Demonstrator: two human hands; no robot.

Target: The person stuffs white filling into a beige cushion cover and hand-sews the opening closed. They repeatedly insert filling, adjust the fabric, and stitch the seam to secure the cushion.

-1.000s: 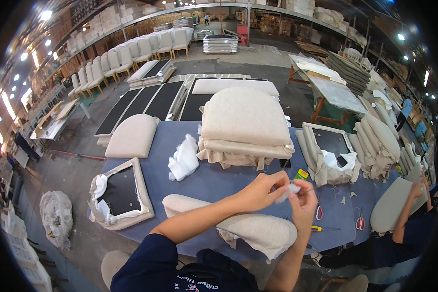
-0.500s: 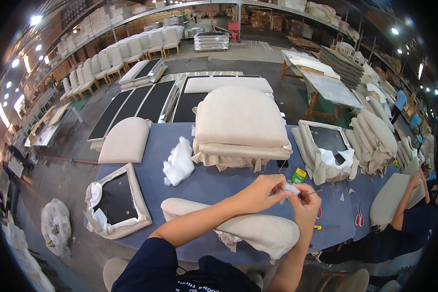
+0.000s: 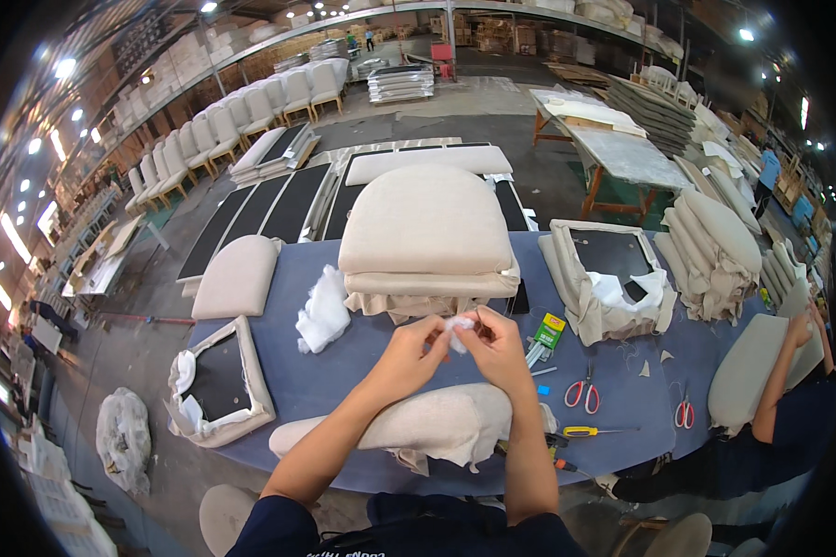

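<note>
Left hand (image 3: 416,348) is pinching one side of a small white fluffy fibre tuft (image 3: 459,334); right hand (image 3: 494,345) is pinching the other. Tuft is sitting between the fingertips, above the bench (image 3: 293,376) with its blue-grey top. I'm reading it as near weightless, soft, springy, clingy rather than slippery, and easy to tear. Thick middle is looking like the best hold, with light fingertips; loose edges would probably be shedding.

Going outward from the hands: rounded cream fabric-covered cushion (image 3: 423,425) is lying at 6–7 o'clock, under the forearms. Stack of cream fabric cushions (image 3: 427,227) is standing at 12. Bigger white wadding clump (image 3: 323,311) is lying at 9. Green-and-yellow cardboard box (image 3: 547,331) is resting at 3. Red-handled metal scissors (image 3: 582,396) and a yellow-handled screwdriver (image 3: 581,431) are lying at 4, scissors nearer.
</note>
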